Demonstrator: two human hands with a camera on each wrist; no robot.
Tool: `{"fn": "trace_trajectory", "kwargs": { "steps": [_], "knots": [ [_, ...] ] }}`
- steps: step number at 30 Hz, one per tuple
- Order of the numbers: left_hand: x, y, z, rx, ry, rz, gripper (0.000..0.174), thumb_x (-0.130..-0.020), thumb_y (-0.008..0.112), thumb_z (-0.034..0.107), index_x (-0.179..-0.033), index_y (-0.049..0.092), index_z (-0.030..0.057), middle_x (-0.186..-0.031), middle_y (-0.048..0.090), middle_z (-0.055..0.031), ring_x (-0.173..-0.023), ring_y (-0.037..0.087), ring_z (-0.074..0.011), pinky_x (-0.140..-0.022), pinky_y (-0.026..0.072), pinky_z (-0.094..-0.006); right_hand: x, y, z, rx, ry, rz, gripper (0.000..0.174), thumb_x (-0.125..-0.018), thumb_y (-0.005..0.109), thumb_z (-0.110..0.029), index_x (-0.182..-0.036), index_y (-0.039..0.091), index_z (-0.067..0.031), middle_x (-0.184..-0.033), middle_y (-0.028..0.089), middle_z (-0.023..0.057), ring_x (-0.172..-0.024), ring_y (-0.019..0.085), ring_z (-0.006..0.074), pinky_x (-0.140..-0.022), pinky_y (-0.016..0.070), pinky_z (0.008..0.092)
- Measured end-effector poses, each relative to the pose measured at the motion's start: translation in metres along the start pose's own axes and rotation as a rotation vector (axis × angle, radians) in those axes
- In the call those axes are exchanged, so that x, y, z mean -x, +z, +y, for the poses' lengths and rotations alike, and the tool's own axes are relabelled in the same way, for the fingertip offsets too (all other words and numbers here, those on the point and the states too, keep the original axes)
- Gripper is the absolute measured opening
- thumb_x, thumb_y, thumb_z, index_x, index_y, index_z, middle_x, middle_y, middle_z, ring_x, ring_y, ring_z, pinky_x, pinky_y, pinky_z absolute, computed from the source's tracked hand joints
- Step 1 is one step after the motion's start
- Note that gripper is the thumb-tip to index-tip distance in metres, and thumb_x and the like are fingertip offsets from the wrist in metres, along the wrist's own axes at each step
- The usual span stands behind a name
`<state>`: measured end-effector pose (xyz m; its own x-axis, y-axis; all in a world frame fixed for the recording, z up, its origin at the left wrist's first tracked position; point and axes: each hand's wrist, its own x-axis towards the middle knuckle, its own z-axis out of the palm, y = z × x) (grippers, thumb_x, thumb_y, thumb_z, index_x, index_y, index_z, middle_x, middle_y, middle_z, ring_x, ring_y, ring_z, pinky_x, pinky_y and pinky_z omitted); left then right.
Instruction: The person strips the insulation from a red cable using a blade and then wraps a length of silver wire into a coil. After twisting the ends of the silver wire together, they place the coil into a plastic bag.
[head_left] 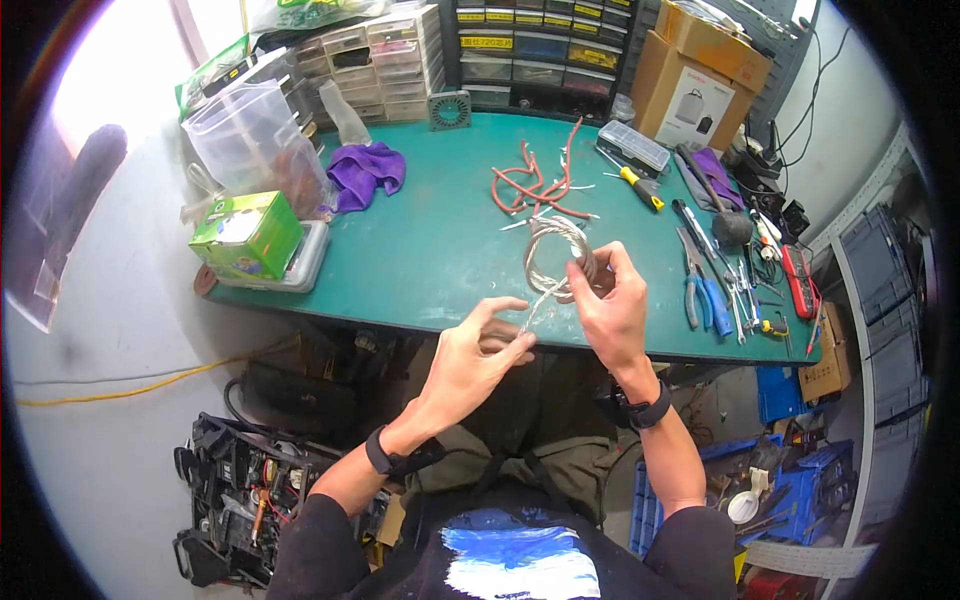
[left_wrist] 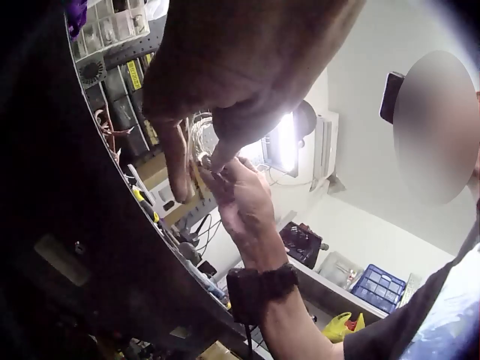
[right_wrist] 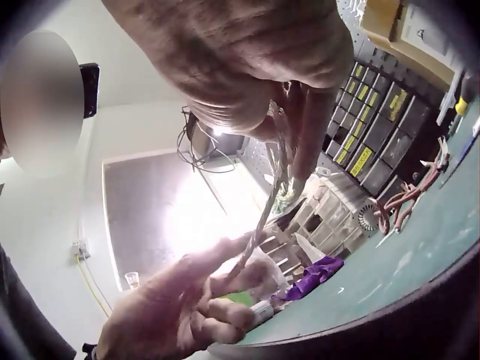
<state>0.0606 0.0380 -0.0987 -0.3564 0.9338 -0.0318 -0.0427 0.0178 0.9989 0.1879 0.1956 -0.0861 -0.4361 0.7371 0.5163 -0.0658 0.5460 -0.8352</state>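
A coil of twisted silver wire (head_left: 533,262) is held over the front part of the green table in the head view. My right hand (head_left: 615,305) pinches the right side of the loops between thumb and fingers. From the coil a free twisted length (right_wrist: 268,210) runs down to my left hand (head_left: 462,355), seen also in the right wrist view. The left thumb and a finger pinch that length near its end, while the index finger stretches out above it. In the left wrist view, the left hand partly covers the coil.
Red-sheathed cable pieces (head_left: 540,190) lie behind the coil on the green table (head_left: 430,240). Pliers (head_left: 698,290), wrenches, a yellow-handled screwdriver (head_left: 642,188) and a red multimeter (head_left: 798,283) are at the right. A green box (head_left: 247,237) and purple cloth (head_left: 365,175) sit at the left.
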Motion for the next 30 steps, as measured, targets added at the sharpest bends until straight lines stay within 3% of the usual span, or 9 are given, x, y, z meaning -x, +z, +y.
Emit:
{"fn": "trace_trajectory", "kwargs": {
  "steps": [2, 3, 5, 8, 12, 14, 17, 24, 30],
  "knots": [
    [-0.003, 0.002, 0.004, -0.214, 0.166, 0.042, 0.035, -0.097, 0.071, 0.008, -0.131, 0.063, 0.0003, -0.097, 0.074, -0.0134, -0.084, 0.073, -0.0152, -0.071, 0.059, -0.0321, 0.004, 0.002, 0.003, -0.003, 0.045, -0.013, 0.014, -0.093, 0.071, 0.001, -0.092, 0.057, 0.0009, -0.076, 0.065, 0.0059, -0.063, 0.067, 0.0112, -0.057, 0.0554, 0.0268],
    [-0.005, 0.001, 0.005, -0.215, 0.169, 0.042, 0.035, -0.097, 0.071, 0.008, -0.131, 0.063, 0.0003, -0.097, 0.074, -0.0134, -0.084, 0.073, -0.0152, -0.071, 0.059, -0.0321, 0.006, 0.002, 0.008, -0.004, 0.042, -0.012, 0.014, -0.093, 0.071, 0.001, -0.092, 0.057, 0.0009, -0.076, 0.065, 0.0059, -0.063, 0.067, 0.0112, -0.057, 0.0554, 0.0268],
    [-0.01, -0.001, 0.007, -0.646, 0.437, 0.174, 0.016, -0.096, 0.07, 0.007, -0.11, 0.073, -0.0003, -0.088, 0.072, -0.0134, -0.072, 0.07, -0.0205, -0.064, 0.0532, -0.0378, 0.01, 0.002, 0.019, 0.091, -0.039, -0.02, 0.014, -0.094, 0.072, -0.001, -0.096, 0.058, 0.0022, -0.079, 0.064, 0.0066, -0.066, 0.07, 0.0132, -0.057, 0.0573, 0.0272],
    [-0.022, -0.004, 0.011, -0.807, 0.59, 0.189, 0.016, -0.093, 0.069, 0.006, -0.107, 0.074, 0.0007, -0.085, 0.068, -0.0159, -0.07, 0.066, -0.0325, -0.062, 0.0497, -0.0429, 0.015, 0.003, 0.018, -0.004, 0.025, -0.043, 0.016, -0.094, 0.072, -0.002, -0.102, 0.06, 0.0038, -0.084, 0.066, 0.0087, -0.072, 0.073, 0.016, -0.06, 0.0598, 0.0291],
    [-0.042, -0.014, 0.01, -0.869, 0.621, 0.081, 0.017, -0.094, 0.067, 0.007, -0.108, 0.073, 0.0, -0.083, 0.066, -0.0171, -0.075, 0.065, -0.0379, -0.068, 0.0505, -0.0449, 0.017, -0.008, 0.02, 0.018, 0.121, -0.166, 0.021, -0.097, 0.069, -0.005, -0.114, 0.062, 0.005, -0.093, 0.072, 0.0117, -0.084, 0.076, 0.0172, -0.069, 0.0624, 0.0315],
    [-0.045, -0.018, 0.015, -0.901, 0.586, 0.046, 0.018, -0.094, 0.066, 0.007, -0.108, 0.073, -0.0001, -0.083, 0.065, -0.0172, -0.076, 0.065, -0.0379, -0.069, 0.0506, -0.0453, 0.016, -0.011, 0.025, -0.252, 0.209, -0.226, 0.03, -0.1, 0.064, -0.005, -0.128, 0.062, 0.0062, -0.106, 0.075, 0.0145, -0.094, 0.075, 0.0173, -0.08, 0.062, 0.0324],
    [-0.052, -0.018, 0.016, -0.974, 0.597, 0.004, 0.018, -0.094, 0.065, 0.007, -0.109, 0.072, 0.0, -0.083, 0.064, -0.0171, -0.076, 0.066, -0.038, -0.069, 0.051, -0.0462, 0.016, -0.02, 0.027, -0.134, 0.1, -0.319, 0.037, -0.101, 0.059, -0.003, -0.137, 0.059, 0.0072, -0.111, 0.075, 0.0145, -0.098, 0.074, 0.0173, -0.086, 0.0601, 0.0316],
    [-0.077, -0.03, 0.002, -1.147, 0.68, 0.054, 0.02, -0.092, 0.064, 0.006, -0.11, 0.071, 0.0026, -0.085, 0.063, -0.0169, -0.079, 0.066, -0.0393, -0.068, 0.0531, -0.0482, 0.019, -0.019, 0.029, -0.048, 0.198, -0.407, 0.037, -0.1, 0.055, 0.002, -0.136, 0.059, 0.0083, -0.119, 0.071, 0.0138, -0.101, 0.073, 0.0191, -0.088, 0.0596, 0.0307],
    [-0.084, -0.026, -0.011, -0.978, 0.676, -0.115, 0.021, -0.096, 0.064, 0.012, -0.113, 0.072, 0.0048, -0.089, 0.066, -0.016, -0.085, 0.067, -0.0381, -0.074, 0.0531, -0.0482, 0.022, -0.01, 0.046, -0.271, 0.173, -0.416, 0.032, -0.099, 0.053, 0.007, -0.129, 0.063, 0.0084, -0.126, 0.061, 0.0129, -0.103, 0.072, 0.0222, -0.088, 0.0608, 0.0296]
  ]
}}
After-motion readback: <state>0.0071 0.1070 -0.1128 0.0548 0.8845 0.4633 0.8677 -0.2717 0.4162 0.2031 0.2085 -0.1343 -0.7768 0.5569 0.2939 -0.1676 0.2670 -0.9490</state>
